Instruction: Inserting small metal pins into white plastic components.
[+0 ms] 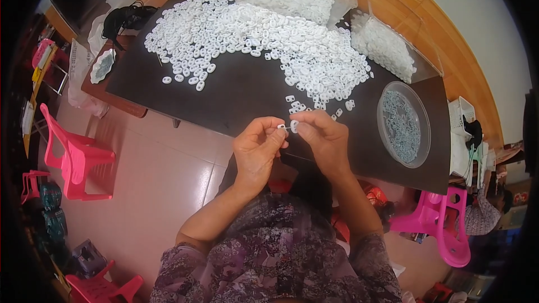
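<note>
Our left fingers [266, 124] pinch one white piece [281, 127], our right fingers [307, 131] a second piece [294, 126]; we seem mid-joining, so steady alignment should come next

Glossy tiled floor [160, 163] (pink chairs [78, 160])

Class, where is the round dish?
In the head view, the round dish sits at the right end of the dark table, right of the right hand.

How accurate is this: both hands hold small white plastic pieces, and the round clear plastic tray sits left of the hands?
Partly: the left hand and right hand hold small white plastic pieces, but the head view shows the round clear plastic tray to their right, not left.
</note>
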{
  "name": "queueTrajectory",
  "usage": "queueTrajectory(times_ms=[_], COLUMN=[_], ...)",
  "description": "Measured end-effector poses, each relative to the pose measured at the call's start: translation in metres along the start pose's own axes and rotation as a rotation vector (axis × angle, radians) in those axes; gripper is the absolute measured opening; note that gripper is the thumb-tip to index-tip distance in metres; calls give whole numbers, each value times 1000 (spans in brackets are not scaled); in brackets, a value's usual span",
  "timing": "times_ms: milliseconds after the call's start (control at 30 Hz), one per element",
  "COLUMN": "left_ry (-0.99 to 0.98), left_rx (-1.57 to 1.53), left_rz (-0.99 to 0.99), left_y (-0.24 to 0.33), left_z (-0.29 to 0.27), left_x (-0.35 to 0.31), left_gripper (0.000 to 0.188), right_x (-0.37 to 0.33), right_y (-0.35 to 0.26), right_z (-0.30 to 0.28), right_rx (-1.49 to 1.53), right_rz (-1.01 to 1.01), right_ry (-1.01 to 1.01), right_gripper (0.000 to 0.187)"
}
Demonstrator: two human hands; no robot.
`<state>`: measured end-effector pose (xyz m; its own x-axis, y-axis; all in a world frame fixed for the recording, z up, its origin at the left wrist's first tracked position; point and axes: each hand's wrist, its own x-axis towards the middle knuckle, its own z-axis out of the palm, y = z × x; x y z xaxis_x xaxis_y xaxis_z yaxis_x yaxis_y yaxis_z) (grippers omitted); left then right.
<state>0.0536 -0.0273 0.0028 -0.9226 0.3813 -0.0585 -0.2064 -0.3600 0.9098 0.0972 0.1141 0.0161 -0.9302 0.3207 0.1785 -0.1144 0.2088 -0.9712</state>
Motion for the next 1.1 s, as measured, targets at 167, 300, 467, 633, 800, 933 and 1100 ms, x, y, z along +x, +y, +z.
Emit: queueTrajectory(times_ms=[167,300,467,633,800,933,1100], left_ry=[20,11,-8,-69,-89,-120,-157], left_rx=[22,13,6,-32,-35,-25,4], left_rz=[-19,-6,-15,-38,-34,-13,-6], left_y=[-1,-2,0,-1,-2,-4,-5], left_z=[1,1,2,-2,-2,-3,-3], left_x=[-1,-1,-1,2,2,3,5], left_gripper=[13,13,13,17,21,23,24], right_x=[-1,-3,-4,-4,-3,-3,-8], right_y=[0,-2,0,0,2,2,5], right_z=[2,7,10,10,10,8,7], right_rx=[-154,-5,-23,-201,-226,-275,-123], right_rz=[-94,49,36,-132,-200,-221,-60], right_ry=[1,53,68,76,50,48,63], right_gripper=[17,15,11,9,11,11,14])
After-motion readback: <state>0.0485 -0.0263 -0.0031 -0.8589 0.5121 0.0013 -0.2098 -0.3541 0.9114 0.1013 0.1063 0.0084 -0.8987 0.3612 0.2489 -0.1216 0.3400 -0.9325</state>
